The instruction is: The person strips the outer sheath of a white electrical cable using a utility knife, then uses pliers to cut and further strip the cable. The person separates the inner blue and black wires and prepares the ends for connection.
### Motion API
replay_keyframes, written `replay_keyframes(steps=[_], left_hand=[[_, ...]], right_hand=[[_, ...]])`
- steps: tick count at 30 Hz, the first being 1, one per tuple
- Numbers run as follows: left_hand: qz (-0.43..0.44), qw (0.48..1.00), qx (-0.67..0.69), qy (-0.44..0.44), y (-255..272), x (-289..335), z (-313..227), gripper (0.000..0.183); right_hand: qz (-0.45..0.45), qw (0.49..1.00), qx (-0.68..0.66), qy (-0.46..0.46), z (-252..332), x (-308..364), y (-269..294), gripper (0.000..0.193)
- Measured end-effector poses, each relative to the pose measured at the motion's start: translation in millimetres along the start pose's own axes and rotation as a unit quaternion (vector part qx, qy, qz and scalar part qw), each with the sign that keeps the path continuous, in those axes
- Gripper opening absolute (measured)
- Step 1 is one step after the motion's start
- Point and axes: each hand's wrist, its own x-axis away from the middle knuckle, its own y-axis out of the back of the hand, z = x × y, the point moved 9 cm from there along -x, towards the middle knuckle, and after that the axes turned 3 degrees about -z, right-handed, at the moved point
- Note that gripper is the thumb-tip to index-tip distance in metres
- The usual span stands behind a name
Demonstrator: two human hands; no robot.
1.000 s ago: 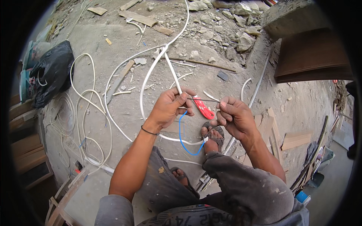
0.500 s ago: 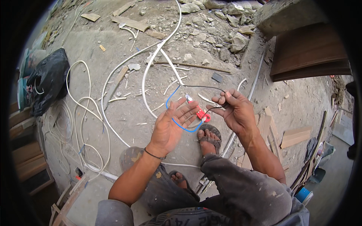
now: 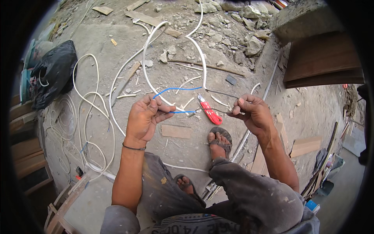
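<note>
My left hand (image 3: pixel 146 117) is closed on a bent blue wire (image 3: pixel 177 89), with fingers pinching it. Opposite, my right hand (image 3: pixel 253 114) pinches a black wire (image 3: pixel 222 93) bent the same way. Both wires come out of the end of a thick white cable (image 3: pixel 203 72) above my hands. Their lower lengths run back to a pale end (image 3: pixel 196 112) between my hands; how they join there is too small to tell. A red-handled tool with a metallic tip (image 3: pixel 210 113), perhaps a knife, lies on the ground just below the wires.
Loose coils of white cable (image 3: pixel 94 93) spread over the dusty ground at left, beside a black plastic bag (image 3: pixel 58 74). Rubble (image 3: pixel 251 43) lies at the far right, near a brown panel (image 3: pixel 319 60). Wood pieces (image 3: pixel 176 131) and cable scraps are scattered about. My sandalled foot (image 3: pixel 219 142) is below.
My left hand has gone from open fingers to a grip on the blue wire and moved left. My right hand has shifted slightly right. The wires are spread wider and the cable loop has moved.
</note>
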Motion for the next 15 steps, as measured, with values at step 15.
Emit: replay_keyframes(steps=[15], left_hand=[[-0.102, 0.964, 0.183, -0.162, -28, 24, 27, 0.058]], right_hand=[[0.105, 0.989, -0.095, -0.039, -12, 2, -52, 0.028]])
